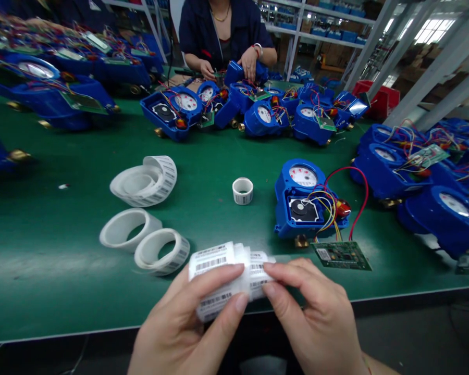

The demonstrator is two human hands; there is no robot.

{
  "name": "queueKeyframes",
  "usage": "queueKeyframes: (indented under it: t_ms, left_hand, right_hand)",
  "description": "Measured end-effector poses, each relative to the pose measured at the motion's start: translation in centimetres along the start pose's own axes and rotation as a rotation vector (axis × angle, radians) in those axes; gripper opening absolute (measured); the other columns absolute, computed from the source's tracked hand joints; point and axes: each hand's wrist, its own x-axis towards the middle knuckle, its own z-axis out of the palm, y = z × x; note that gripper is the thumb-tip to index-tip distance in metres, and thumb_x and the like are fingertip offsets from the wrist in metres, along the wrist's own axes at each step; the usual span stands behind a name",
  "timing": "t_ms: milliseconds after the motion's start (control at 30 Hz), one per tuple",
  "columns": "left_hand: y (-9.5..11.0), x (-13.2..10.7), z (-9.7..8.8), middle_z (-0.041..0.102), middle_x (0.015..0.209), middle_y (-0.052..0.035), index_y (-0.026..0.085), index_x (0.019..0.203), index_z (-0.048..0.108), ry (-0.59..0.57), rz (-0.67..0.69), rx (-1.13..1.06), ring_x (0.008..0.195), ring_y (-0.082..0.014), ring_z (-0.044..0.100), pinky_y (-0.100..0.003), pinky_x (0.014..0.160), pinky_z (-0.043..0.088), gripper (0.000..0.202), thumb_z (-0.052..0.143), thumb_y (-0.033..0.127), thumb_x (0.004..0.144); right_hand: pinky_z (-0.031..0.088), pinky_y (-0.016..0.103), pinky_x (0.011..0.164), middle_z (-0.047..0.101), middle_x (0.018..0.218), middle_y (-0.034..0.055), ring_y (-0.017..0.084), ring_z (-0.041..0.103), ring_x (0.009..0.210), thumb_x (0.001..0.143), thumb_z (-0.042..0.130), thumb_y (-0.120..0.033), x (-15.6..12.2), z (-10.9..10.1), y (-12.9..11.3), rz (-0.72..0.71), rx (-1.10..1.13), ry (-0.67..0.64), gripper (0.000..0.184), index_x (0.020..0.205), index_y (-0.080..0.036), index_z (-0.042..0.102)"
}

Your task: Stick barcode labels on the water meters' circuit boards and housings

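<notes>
My left hand (189,325) grips a roll of white barcode labels (219,268) at the table's near edge, thumb and fingers closed around it. My right hand (315,312) pinches the roll's right end, fingertips on the labels. Just beyond my hands stands an open blue water meter (303,200) with coloured wires and a red wire looping to a green circuit board (342,255) lying in front of it.
More label rolls (144,182) (162,251) and a small roll (243,190) lie on the green table (62,271). Several blue meters crowd the back, left and right (433,187). Across the table a person's hands (250,62) handle a meter. Metal racks stand behind.
</notes>
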Motion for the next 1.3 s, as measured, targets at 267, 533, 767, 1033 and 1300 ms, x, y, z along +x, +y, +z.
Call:
queueKeyframes:
  t_ms: [267, 533, 767, 1033, 1300]
  left_hand:
    - [-0.8, 0.3, -0.8, 0.075, 0.107, 0.0, 0.035, 0.09, 0.082, -0.01, 0.266, 0.244, 0.093, -0.0206, 0.072, -0.021, 0.083, 0.058, 0.019, 0.083, 0.031, 0.071]
    - [-3.2, 0.6, -2.2, 0.066, 0.122, 0.0044, 0.035, 0.115, 0.068, -0.063, 0.664, 0.483, 0.105, -0.0102, 0.069, -0.014, 0.095, 0.053, 0.03, 0.07, 0.029, 0.086]
    - [-3.7, 0.1, -2.4, 0.065, 0.127, 0.0011, 0.029, 0.118, 0.067, -0.026, 0.79, 0.515, 0.109, -0.009, 0.067, -0.012, 0.104, 0.044, 0.035, 0.071, 0.018, 0.085]
    - [-3.3, 0.5, -2.4, 0.067, 0.119, -0.0006, 0.029, 0.114, 0.067, -0.019, 0.776, 0.567, 0.104, -0.0098, 0.07, -0.013, 0.097, 0.05, 0.024, 0.066, 0.028, 0.09]
    - [-3.0, 0.5, -2.5, 0.066, 0.118, -0.0093, 0.024, 0.118, 0.064, -0.009, 0.816, 0.718, 0.101, -0.0192, 0.072, -0.027, 0.087, 0.062, 0.026, 0.063, 0.027, 0.092]
  right_hand:
    - [0.053, 0.031, 0.068, 0.077, 0.082, 0.002, 0.016, 0.069, 0.071, 0.091, 0.064, -0.012, -0.3, 0.4, 0.2, -0.147, -0.084, 0.021, 0.011, 0.096, -0.017, 0.072]
    - [0.053, 0.028, 0.067, 0.076, 0.08, 0.0026, 0.015, 0.069, 0.07, 0.095, 0.062, -0.016, -0.1, 0.8, 0.0, -0.197, -0.106, 0.078, 0.012, 0.1, -0.013, 0.073]
    - [0.051, 0.03, 0.064, 0.075, 0.078, 0.0038, 0.016, 0.065, 0.068, 0.091, 0.064, -0.009, -0.2, 0.9, 0.2, -0.248, -0.119, 0.078, 0.013, 0.099, -0.012, 0.073]
    - [0.049, 0.03, 0.067, 0.072, 0.081, 0.0037, 0.016, 0.062, 0.071, 0.092, 0.063, -0.009, -0.6, 1.6, 0.1, -0.249, -0.13, 0.122, 0.011, 0.093, -0.016, 0.071]
    - [0.045, 0.029, 0.079, 0.054, 0.098, 0.0039, 0.017, 0.054, 0.088, 0.095, 0.06, -0.022, -1.1, 1.5, 0.3, -0.232, -0.336, 0.094, 0.005, 0.093, -0.023, 0.065]
